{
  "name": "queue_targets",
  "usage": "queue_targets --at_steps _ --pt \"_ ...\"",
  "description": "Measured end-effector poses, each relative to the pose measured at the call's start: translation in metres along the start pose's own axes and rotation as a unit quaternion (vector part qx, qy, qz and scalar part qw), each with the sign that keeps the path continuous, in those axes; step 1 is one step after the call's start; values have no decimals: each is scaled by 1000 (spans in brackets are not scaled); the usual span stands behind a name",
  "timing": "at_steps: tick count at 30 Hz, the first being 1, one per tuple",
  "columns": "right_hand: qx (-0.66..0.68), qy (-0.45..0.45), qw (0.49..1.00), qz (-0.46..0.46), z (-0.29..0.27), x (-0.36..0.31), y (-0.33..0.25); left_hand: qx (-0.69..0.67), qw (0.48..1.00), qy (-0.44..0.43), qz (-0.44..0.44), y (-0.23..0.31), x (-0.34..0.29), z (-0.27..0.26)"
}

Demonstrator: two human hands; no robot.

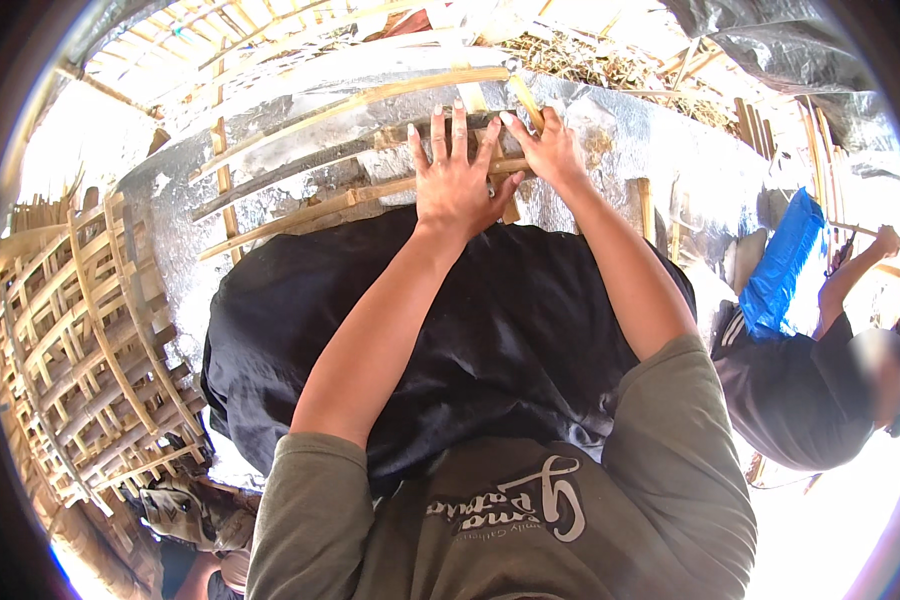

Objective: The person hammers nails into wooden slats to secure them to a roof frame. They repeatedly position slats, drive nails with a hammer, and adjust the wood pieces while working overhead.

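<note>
Head camera: worn fisheye, facing down and forward
Shirt [400,530]: close below
Left hand [452,188], right hand [553,153]: farther off

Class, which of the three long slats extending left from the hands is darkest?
The middle slat: greyish brown, whereas the upper slat and lower slat are lighter and yellowish.

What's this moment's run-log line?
left hand: spread over bamboo strips | right hand: at short slanted strip, grip unclear | black cloth: beneath forearms | other person: right
</note>
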State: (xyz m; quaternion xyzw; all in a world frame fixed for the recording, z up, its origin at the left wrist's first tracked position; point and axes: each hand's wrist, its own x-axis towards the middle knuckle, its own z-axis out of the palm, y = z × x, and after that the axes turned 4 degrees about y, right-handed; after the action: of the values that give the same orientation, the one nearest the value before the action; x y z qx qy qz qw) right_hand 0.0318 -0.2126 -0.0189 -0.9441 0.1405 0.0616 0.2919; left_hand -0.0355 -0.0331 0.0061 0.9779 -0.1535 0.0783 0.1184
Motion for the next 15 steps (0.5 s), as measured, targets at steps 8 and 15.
queue_targets --at_steps 8,15 --pt "-12 27 999 12 -4 -5 -8 -6 1000 -1 -9 1 1 -1" --pt "15 102 993 -50 -3 -9 -8 -13 1000 16 -4 -3 0 0"
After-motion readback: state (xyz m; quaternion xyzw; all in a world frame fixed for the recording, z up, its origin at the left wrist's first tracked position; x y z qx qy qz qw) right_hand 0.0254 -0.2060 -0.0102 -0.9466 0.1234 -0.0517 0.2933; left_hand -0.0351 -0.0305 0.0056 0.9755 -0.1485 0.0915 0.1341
